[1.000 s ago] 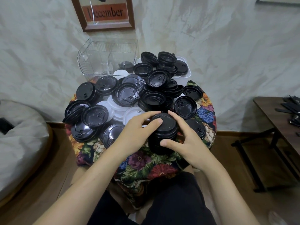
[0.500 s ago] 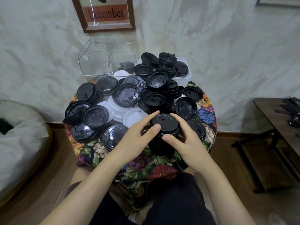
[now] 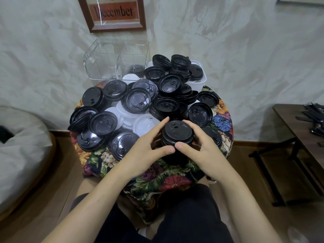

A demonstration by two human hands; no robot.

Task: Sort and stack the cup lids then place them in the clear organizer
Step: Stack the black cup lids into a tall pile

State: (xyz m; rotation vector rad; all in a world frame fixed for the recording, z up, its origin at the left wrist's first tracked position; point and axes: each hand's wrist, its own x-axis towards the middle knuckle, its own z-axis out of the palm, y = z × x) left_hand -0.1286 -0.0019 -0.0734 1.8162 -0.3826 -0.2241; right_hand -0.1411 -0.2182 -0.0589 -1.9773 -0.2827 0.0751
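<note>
Black plastic stack of lids (image 3: 177,135) sits well in front of the clear organizer (image 3: 105,67). I've got my left hand (image 3: 145,151) and right hand (image 3: 201,149) both curled round it, I guess to square it up. Loose lids (image 3: 136,102) fill the gap between. Floral cloth (image 3: 157,176) underneath, marbled wall (image 3: 245,50) behind the organizer.

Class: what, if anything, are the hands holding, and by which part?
The left hand and right hand hold the lid stack by its sides.
</note>
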